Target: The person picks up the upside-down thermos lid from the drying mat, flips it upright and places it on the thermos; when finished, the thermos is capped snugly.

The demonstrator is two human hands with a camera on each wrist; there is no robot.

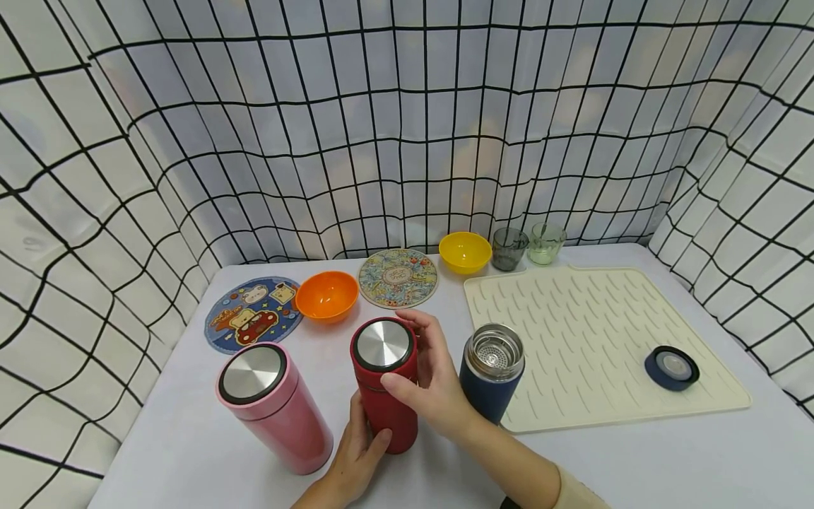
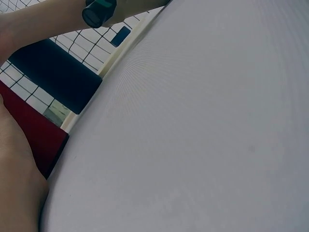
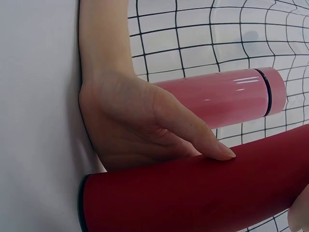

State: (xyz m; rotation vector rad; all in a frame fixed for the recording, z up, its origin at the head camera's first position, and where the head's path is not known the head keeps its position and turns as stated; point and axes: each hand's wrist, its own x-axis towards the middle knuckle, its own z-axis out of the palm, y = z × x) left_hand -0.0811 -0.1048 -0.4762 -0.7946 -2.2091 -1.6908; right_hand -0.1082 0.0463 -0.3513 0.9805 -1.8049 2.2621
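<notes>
A red thermos flask (image 1: 375,392) stands upright on the table with a steel-topped lid (image 1: 384,344). My left hand (image 1: 357,456) grips its lower body, thumb across the front; the right wrist view shows that thumb (image 3: 195,133) lying along the red wall. My right hand (image 1: 439,385) holds the top at the lid from the right, thumb in front and fingers round the far side. To the left is a pink thermos flask (image 1: 289,424) with its lid on. Right of my hands, a navy thermos flask (image 1: 486,389) stands without its lid, its steel mouth showing.
A cream drying mat (image 1: 572,339) lies at the right, bearing the navy lid (image 1: 672,367). Along the back are a blue patterned mat (image 1: 232,307), an orange bowl (image 1: 327,297), a round patterned mat (image 1: 397,278), a yellow bowl (image 1: 465,253) and two glasses (image 1: 510,251). Black netting (image 1: 407,141) surrounds the table.
</notes>
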